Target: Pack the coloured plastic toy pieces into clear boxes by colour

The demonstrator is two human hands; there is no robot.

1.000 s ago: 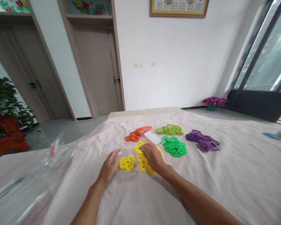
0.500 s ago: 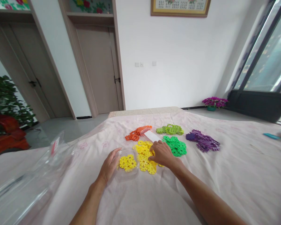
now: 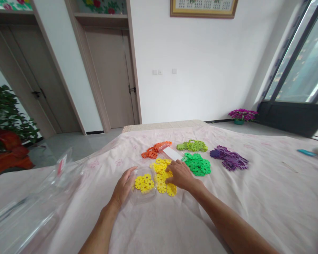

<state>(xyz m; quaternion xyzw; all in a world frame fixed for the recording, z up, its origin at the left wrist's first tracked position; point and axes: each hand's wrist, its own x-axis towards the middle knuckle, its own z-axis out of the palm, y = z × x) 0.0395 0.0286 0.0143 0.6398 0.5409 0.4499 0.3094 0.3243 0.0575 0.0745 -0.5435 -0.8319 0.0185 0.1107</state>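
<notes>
Along the left wall of a clear plastic box (image 3: 143,198), my left hand (image 3: 124,187) is wrapped, steadying it on the cloth. Several yellow flower-shaped plastic discs (image 3: 144,183) lie inside. Right of the box spreads a loose pile of the same yellow discs (image 3: 161,176). My right hand (image 3: 181,174) is over this pile's right side, fingers curled down around yellow discs; the fingertips are partly hidden. Just beyond that hand lies a clear lid with a white label (image 3: 172,153). Green discs (image 3: 198,164) are piled close to its right.
Behind lie orange discs (image 3: 155,151) and light green discs (image 3: 193,145); purple discs (image 3: 230,158) are farther right. Clear plastic packaging (image 3: 23,211) covers the left of the pink-patterned cloth (image 3: 153,233). A blue object (image 3: 306,152) lies at the right edge.
My right hand has shifted slightly left over the yellow pile, drawing discs from its right side inward. My left hand and the box have stayed in place.
</notes>
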